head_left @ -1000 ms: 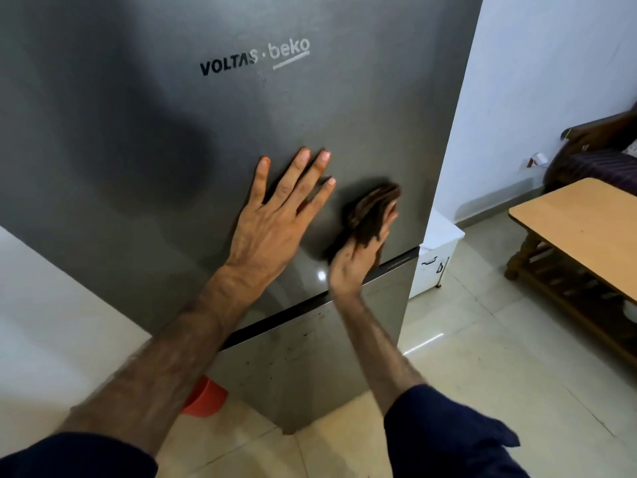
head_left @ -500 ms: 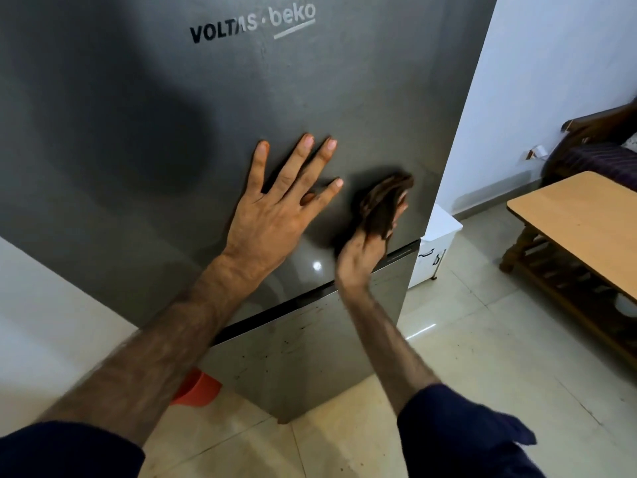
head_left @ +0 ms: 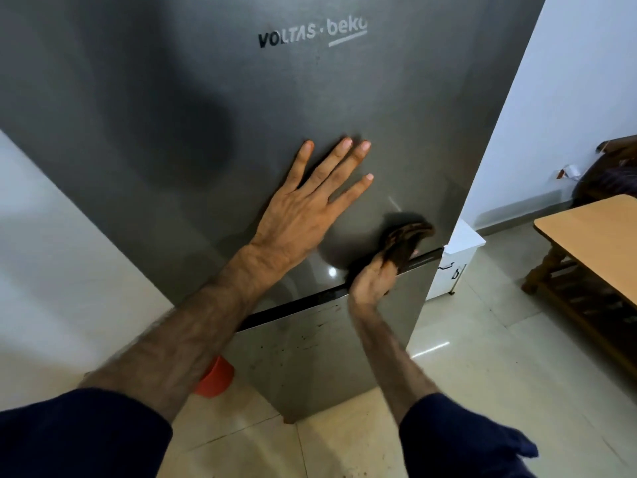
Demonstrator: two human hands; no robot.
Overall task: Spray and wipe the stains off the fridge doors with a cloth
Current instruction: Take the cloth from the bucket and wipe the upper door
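Wiping the lower margin of the upper fridge door (head_left: 310,98). The left hand (head_left: 303,215) lay flat on the steel with its fingers straight and spread wide, holding nothing; its placement probably steadied the door and the person's lean against the push of the wiping. The right hand (head_left: 370,282) gripped a bunched dark brown cloth (head_left: 403,241), pressed against the door just above the black gap (head_left: 293,310) between the two doors and close to the right edge, where the wiped patch appeared darker. The lower fridge door (head_left: 310,367) carried dark specks and streaks, apparently not yet cleaned. No spray bottle was visible. An orange object (head_left: 215,379) sat on the floor beside the fridge's base.
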